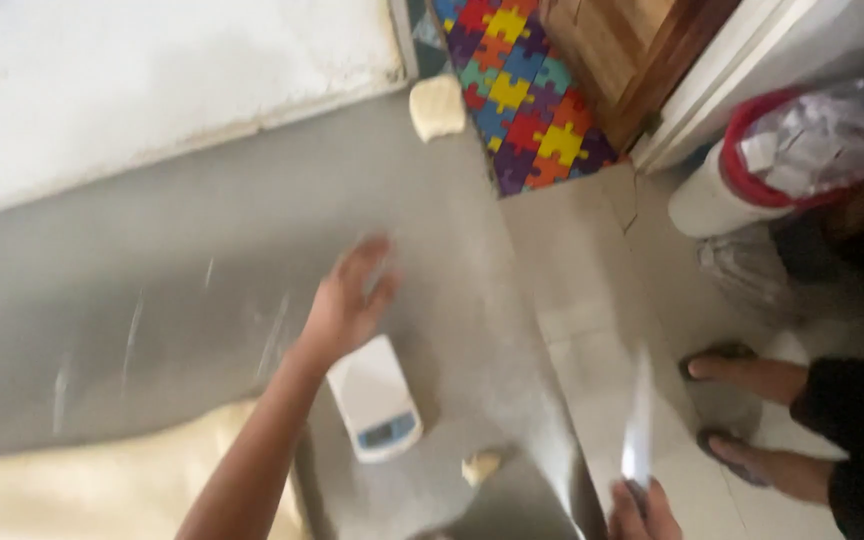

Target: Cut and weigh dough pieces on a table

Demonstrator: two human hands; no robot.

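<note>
1. Large dough sheet: lies at the lower left of the grey steel worktop.
2. Left hand: open, fingers spread, holding nothing, hovering just above the white digital scale.
3. Small dough piece: sits near the worktop edge. Judgement: a careless sweep could knock it off.
4. Right hand: gripping a blade-like scraper upright over the tiled floor. Judgement: risk to another person's sandalled feet nearby.
</note>
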